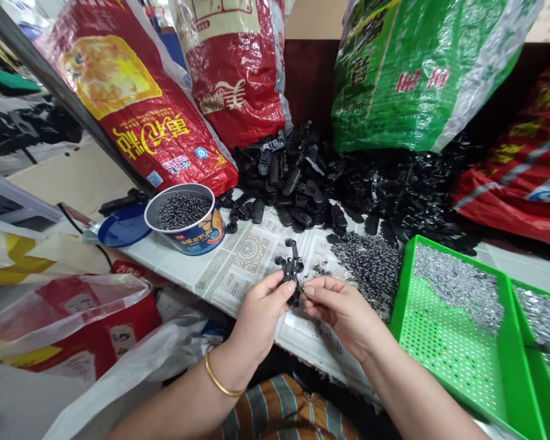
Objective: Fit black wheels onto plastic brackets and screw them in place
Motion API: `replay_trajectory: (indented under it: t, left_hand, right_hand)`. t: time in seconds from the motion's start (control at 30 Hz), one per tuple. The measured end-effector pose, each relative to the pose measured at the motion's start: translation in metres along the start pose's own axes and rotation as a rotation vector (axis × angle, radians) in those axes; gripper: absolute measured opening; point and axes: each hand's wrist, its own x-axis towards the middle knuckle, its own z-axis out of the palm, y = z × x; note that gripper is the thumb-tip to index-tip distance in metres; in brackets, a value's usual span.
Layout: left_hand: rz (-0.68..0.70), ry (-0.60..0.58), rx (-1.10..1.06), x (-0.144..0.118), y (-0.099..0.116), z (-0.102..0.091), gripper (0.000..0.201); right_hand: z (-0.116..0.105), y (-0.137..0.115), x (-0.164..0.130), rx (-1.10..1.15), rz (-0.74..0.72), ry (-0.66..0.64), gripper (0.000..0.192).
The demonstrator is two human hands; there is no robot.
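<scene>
Your left hand (261, 308) and your right hand (341, 311) meet in the middle, just in front of the near edge of the surface (238, 256). Between them you hold one black clip (292, 264). Your left thumb and fingers pinch its lower part from the left side. Your right fingertips touch it low on the right side, where a very small piece seems to sit, but it is too small to tell what it is. So both hands are closed on the clip, not released.

The clip stands nearly upright. Its long axis runs from your fingers up and away from you, toward the black pile (302, 177) at the back. The upper end is free above your fingers.

From the clip, the small dark grains (371, 263) lie just to the right on the surface, nearer to your right hand. The green tray (444, 342) with shiny metal bits is farther right. The cup (186, 218) of dark grains stands to the left and farther back, nearer to your left hand.
</scene>
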Motion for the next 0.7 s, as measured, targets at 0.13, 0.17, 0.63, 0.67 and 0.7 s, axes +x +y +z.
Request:
replay_trajectory:
  t: [0.13, 0.17, 0.63, 0.67, 0.7]
  left_hand:
    - [0.012, -0.023, 0.004, -0.0001, -0.0022, -0.0006, 0.019]
    - [0.015, -0.032, 0.009, -0.0001, -0.0026, -0.0006, 0.019]
    - [0.021, -0.003, 0.067, -0.001, -0.004, -0.0019, 0.02]
    - [0.019, -0.007, 0.065, -0.0008, -0.0043, -0.0022, 0.02]
    - [0.015, -0.01, 0.059, -0.0006, -0.0046, -0.0025, 0.02]
  right_hand:
    - [0.0007, 0.0017, 0.0011, 0.021, 0.009, 0.006, 0.022]
    - [0.001, 0.0021, 0.0016, 0.026, 0.012, 0.007, 0.022]
    - [0.0018, 0.0023, 0.001, 0.061, 0.015, 0.049, 0.02]
    - [0.0017, 0.0021, 0.0006, 0.056, 0.014, 0.046, 0.02]
    - [0.0017, 0.002, 0.0002, 0.054, 0.012, 0.042, 0.02]
